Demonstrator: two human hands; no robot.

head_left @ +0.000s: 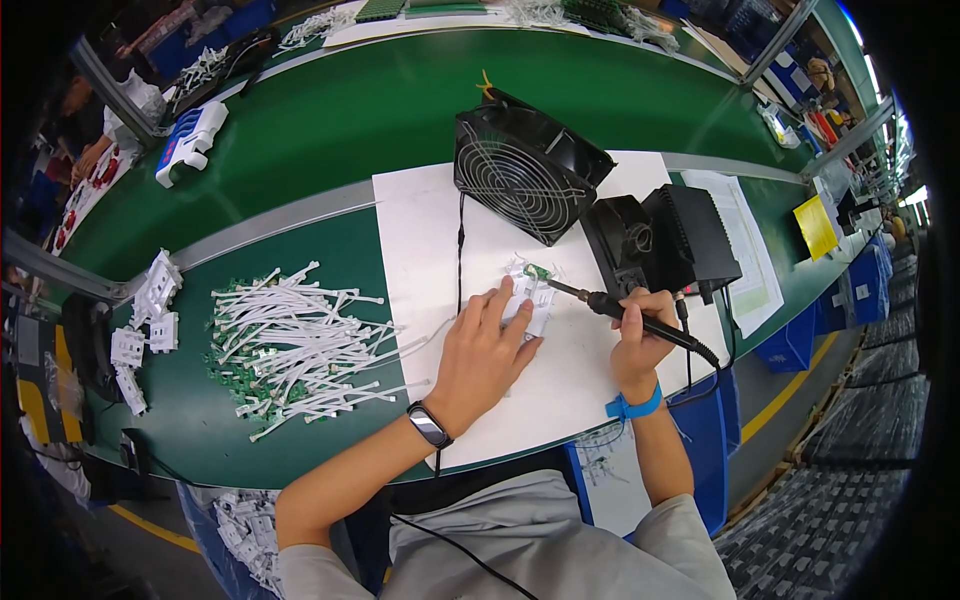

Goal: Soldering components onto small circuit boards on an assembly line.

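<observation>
Fingers spread and stretched, my left hand rests on a small white plastic part on the white sheet, pressing it from above. A small green circuit board shows at the part's far end, with thin white strands around it. My right hand is closed round the black handle of a soldering iron. The iron's tip points left and reaches the board; whether it touches cannot be made out. Part of the white piece is hidden under my left fingers.
White cables with green boards lie heaped at left, beside white plastic parts. Beyond my hands stand a black fan and a black soldering station. A white sheet covers the green bench's middle. Blue bins stand right.
</observation>
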